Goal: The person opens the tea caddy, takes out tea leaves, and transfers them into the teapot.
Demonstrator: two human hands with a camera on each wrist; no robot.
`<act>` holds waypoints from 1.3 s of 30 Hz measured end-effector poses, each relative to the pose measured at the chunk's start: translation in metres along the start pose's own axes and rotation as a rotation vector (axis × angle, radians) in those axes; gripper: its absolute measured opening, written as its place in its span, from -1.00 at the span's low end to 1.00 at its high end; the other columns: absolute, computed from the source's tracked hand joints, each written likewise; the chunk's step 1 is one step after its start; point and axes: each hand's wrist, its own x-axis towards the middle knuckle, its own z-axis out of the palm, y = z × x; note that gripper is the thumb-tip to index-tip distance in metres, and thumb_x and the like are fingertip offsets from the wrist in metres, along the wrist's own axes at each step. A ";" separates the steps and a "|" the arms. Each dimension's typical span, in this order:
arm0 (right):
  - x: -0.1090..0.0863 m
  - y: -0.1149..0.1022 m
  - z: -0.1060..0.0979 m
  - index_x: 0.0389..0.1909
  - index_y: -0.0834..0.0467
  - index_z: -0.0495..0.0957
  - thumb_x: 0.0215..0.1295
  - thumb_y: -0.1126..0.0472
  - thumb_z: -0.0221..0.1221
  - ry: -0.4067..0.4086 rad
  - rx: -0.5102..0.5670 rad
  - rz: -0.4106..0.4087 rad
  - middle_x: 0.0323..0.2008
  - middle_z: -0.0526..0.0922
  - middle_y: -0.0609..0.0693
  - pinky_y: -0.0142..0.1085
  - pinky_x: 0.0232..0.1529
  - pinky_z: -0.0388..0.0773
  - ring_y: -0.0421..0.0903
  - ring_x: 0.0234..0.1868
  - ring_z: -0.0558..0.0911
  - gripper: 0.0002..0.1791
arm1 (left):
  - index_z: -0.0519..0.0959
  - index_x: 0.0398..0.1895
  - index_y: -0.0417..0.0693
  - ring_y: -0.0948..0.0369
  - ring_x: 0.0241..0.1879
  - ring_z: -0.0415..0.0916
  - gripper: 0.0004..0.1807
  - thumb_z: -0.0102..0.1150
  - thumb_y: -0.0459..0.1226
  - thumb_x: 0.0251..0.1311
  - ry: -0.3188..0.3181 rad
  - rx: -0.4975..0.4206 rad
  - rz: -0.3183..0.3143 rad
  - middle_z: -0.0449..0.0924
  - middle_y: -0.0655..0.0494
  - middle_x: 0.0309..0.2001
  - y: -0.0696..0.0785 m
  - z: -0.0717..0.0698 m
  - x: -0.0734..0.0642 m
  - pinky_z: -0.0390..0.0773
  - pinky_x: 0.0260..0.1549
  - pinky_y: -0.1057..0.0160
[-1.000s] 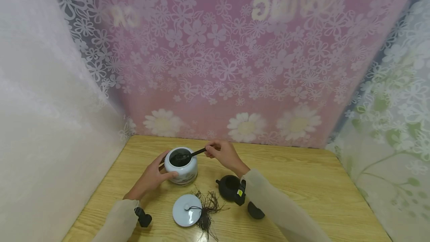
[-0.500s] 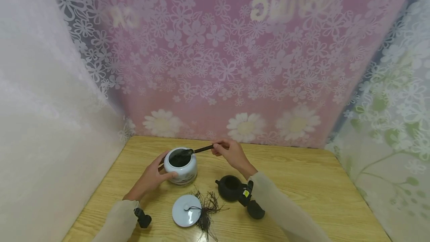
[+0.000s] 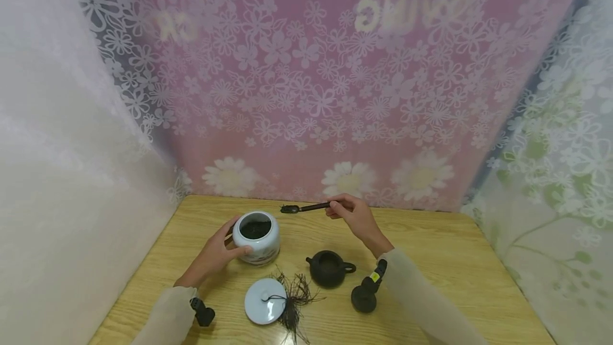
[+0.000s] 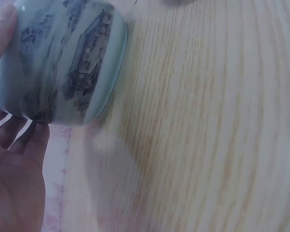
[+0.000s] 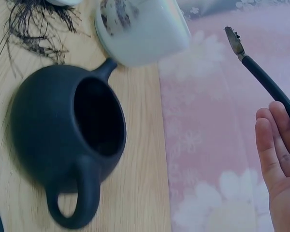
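Observation:
My left hand (image 3: 217,252) grips the side of a round white porcelain jar (image 3: 263,252), its thumb at the front and fingers behind. Dark tea leaves (image 3: 256,229) lie inside. A landscape print on the jar (image 4: 63,58) shows in the left wrist view. My right hand (image 3: 356,217) pinches the dark handle of a tea scoop (image 3: 313,207), held roughly level to the right of the jar's mouth. Dark bits sit on the scoop's head (image 5: 235,41). Below the right hand stands a black teapot (image 3: 328,269), its top uncovered and its spout toward the jar.
A white jar lid (image 3: 265,301) with a dark cord lies at the front, beside a tangle of dark threads (image 3: 297,300). A round black teapot lid (image 3: 364,299) lies right of the teapot. Patterned curtains (image 3: 306,95) close in the wooden table (image 3: 431,270).
The scoop has come up out of the jar and moved right, carrying dark bits. My right arm has shifted right, uncovering the teapot's handle. The left hand keeps its hold on the jar.

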 end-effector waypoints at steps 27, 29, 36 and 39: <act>-0.076 0.032 -0.067 0.24 0.40 0.63 0.69 0.22 0.18 0.023 -0.049 0.045 -0.02 0.78 0.41 -0.21 0.06 0.83 -0.19 -0.10 0.85 -0.66 | 0.04 0.80 0.28 -0.21 0.70 0.13 0.21 0.60 0.17 0.20 -0.007 0.006 -0.004 0.09 -0.04 0.75 -0.002 0.001 -0.002 0.35 0.59 -0.25; -0.081 0.034 -0.069 0.22 0.41 0.63 0.69 0.24 0.17 0.016 -0.051 0.042 -0.04 0.78 0.41 -0.27 0.03 0.83 -0.16 -0.10 0.85 -0.67 | 0.04 0.80 0.28 -0.21 0.70 0.13 0.21 0.60 0.17 0.20 -0.009 0.005 -0.006 0.09 -0.05 0.75 -0.001 0.001 -0.003 0.35 0.59 -0.25; -0.097 0.038 -0.070 0.21 0.41 0.63 0.69 0.20 0.19 -0.015 -0.100 0.072 -0.07 0.80 0.33 -0.16 0.05 0.84 -0.14 -0.10 0.85 -0.65 | 0.03 0.80 0.23 -0.18 0.70 0.14 0.21 0.60 0.13 0.22 -0.003 0.014 -0.006 0.12 -0.09 0.73 0.002 0.000 -0.004 0.36 0.60 -0.19; -0.103 0.040 -0.070 0.19 0.39 0.65 0.68 0.19 0.20 -0.025 -0.137 0.076 -0.08 0.81 0.32 -0.13 0.03 0.85 -0.11 -0.10 0.85 -0.66 | 0.03 0.80 0.19 -0.19 0.70 0.14 0.21 0.60 0.10 0.23 0.001 0.016 0.001 0.13 -0.12 0.72 0.004 0.000 -0.005 0.35 0.60 -0.19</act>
